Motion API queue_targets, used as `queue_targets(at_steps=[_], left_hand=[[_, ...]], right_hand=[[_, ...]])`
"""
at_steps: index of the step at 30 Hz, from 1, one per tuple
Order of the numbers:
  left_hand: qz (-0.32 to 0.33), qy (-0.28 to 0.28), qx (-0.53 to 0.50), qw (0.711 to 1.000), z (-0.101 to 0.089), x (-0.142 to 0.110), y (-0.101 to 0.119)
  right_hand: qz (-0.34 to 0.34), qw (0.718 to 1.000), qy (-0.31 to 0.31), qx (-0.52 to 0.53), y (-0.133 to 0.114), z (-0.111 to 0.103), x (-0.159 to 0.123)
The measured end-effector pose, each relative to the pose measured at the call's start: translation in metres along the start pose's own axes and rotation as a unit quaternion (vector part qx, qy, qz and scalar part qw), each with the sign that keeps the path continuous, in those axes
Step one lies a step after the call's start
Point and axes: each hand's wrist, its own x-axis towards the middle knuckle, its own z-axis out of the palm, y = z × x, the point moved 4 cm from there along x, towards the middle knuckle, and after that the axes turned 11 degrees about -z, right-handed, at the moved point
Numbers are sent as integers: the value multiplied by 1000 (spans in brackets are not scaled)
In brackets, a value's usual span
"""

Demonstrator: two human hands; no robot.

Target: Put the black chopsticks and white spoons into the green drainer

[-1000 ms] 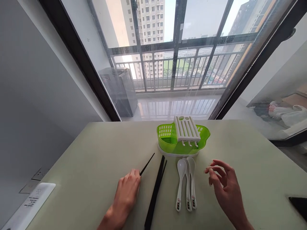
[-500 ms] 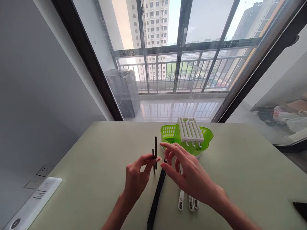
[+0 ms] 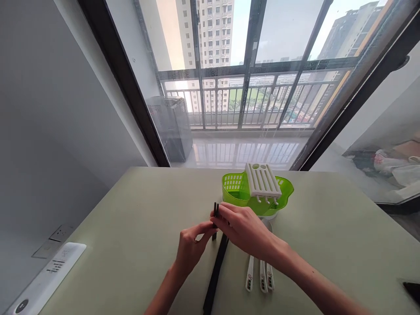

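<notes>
Both hands meet over the middle of the pale green table (image 3: 124, 227). My left hand (image 3: 190, 247) pinches a pair of black chopsticks (image 3: 215, 211) that stand upright, tips poking up above the fingers. My right hand (image 3: 244, 229) closes its fingers on the same pair from the right. More black chopsticks (image 3: 215, 275) lie flat on the table below the hands. Three white spoons (image 3: 260, 275) lie to their right, bowls hidden under my right wrist. Behind stands a green slotted basket (image 3: 238, 190) with a white rack (image 3: 262, 180) across it.
A white power strip (image 3: 46, 280) lies at the table's left edge beside wall sockets (image 3: 54, 238). A dark flat object (image 3: 412, 289) shows at the right edge. Large windows and a balcony railing lie beyond the table's far edge.
My left hand lifted two chopsticks off the table and stood them upright. My right hand swung left from beside the spoons and closed on them, bringing the two sticks together.
</notes>
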Motion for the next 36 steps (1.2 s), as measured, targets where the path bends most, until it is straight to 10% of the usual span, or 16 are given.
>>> queue_targets(at_steps=[11,21,36], left_hand=[[-120,-107,-6,987,15,-9,-31],[-171,-80,-36,981,12,-5,-40],[-130,-144,81,978,18,-10,-35]], right_hand=[[-17,996,82,-23,-7,-36,10],[51,963,229,-134,26,-170,33],[117,983,54,-131,141,-104,62]])
